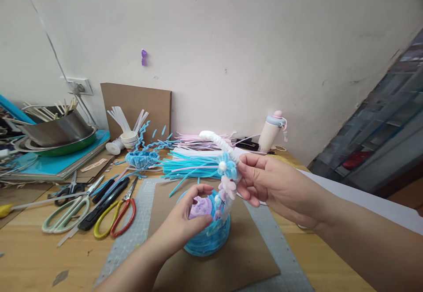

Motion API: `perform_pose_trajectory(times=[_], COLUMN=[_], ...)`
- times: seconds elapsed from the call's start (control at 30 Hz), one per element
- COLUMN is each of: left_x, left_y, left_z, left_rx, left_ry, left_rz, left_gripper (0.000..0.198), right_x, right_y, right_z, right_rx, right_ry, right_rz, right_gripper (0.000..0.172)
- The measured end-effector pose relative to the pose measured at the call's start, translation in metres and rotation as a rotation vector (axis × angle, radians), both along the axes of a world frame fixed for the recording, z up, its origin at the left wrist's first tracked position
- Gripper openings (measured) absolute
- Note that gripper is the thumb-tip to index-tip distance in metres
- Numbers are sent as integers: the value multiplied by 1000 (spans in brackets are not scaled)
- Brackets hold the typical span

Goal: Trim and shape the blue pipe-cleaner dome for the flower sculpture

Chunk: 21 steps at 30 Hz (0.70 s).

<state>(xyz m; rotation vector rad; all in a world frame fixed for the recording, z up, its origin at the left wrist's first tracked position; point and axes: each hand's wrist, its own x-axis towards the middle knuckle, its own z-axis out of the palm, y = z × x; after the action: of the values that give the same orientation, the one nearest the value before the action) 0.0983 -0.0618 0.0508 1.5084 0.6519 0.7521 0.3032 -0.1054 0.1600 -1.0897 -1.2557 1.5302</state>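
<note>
A small blue pipe-cleaner basket [207, 239] stands on a brown cardboard sheet [251, 256]. A lilac fuzzy piece [199, 207] sits inside it. A white fuzzy handle [216, 141] arches over it, with blue and lilac pipe-cleaner flowers [227, 168] on its right side. My left hand [183, 221] curls around the basket's near left rim. My right hand [272, 185] pinches the handle beside the flowers.
Loose blue, white and pink pipe cleaners [188, 162] lie behind the basket. Several scissors and pliers [95, 206] lie at the left on the wooden table. A metal bowl [54, 129] with sticks, a cardboard panel [139, 102] and a bottle [270, 134] stand near the wall.
</note>
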Motion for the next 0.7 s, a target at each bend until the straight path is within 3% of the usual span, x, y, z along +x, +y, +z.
perform_pose_trajectory(times=[0.17, 0.33, 0.4, 0.53, 0.6, 0.7], left_x=[-1, 0, 0, -2, -1, 4], left_y=[2, 2, 4, 11, 16, 24], left_z=[-3, 16, 29, 66, 85, 104], left_rx=[-17, 103, 214, 525, 798, 1102], left_ry=[-48, 46, 72, 59, 123, 299], left_rz=[-5, 103, 208, 538, 560, 427], left_gripper=[48, 41, 34, 25, 28, 27], right_x=[0, -4, -7, -10, -10, -11], right_y=[2, 1, 1, 4, 5, 5], right_z=[-2, -2, -2, -2, -2, 0], right_rx=[-30, 3, -7, -31, -38, -42], right_ry=[30, 30, 44, 74, 92, 103], right_rz=[-29, -69, -86, -120, -128, -124], right_gripper=[30, 36, 35, 31, 29, 28])
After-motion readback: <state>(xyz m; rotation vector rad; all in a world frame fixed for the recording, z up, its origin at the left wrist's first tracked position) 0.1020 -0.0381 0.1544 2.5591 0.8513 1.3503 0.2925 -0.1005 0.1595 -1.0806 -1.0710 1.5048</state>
